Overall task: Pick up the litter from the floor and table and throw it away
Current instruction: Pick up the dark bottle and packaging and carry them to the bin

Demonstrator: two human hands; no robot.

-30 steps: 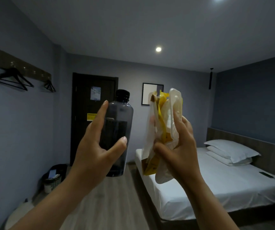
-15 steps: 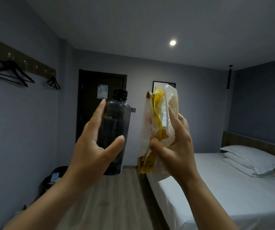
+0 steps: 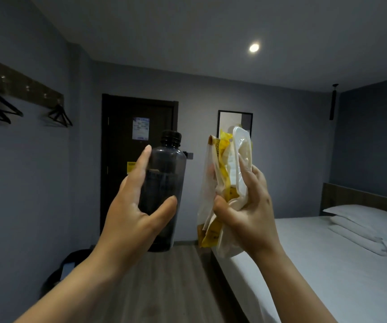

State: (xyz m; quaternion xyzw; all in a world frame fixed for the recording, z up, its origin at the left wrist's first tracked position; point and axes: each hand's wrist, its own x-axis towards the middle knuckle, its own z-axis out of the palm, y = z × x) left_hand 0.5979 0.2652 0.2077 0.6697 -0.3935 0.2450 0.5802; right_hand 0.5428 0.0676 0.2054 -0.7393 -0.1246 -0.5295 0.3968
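Over the last sec the grips haven't changed, only the view has: the door (image 3: pixel 139 183) has slid toward the middle and the bed (image 3: pixel 327 276) out to the right, so the person seems to be turning toward the door side of the room. The left hand (image 3: pixel 134 220) holds the dark bottle (image 3: pixel 168 178) upright at chest height as before, w/ index finger straight up its left side and thumb spread wide across the front; the other fingers are hidden behind it. The right hand (image 3: pixel 250 215) grips a bundle of wrappers (image 3: pixel 227 183) — yellow film, clear bag and a see-through plastic tray — w/ the thumb pressed into the front and the fingers curled round the back, one lying up along the tray. Both lots of litter are off the floor and table, so the pickup looks done for these; what's left is the drop. A dark bin (image 3: pixel 71 264) sits low left by the wall, partly behind the left forearm — prob. the target. As for writing, the blue-white notice (image 3: pixel 140 128) and the yellow sticker (image 3: pixel 130 167) on the door are too blurred to read, the dark print on the yellow film is too small, and no brand shows on the bottle.
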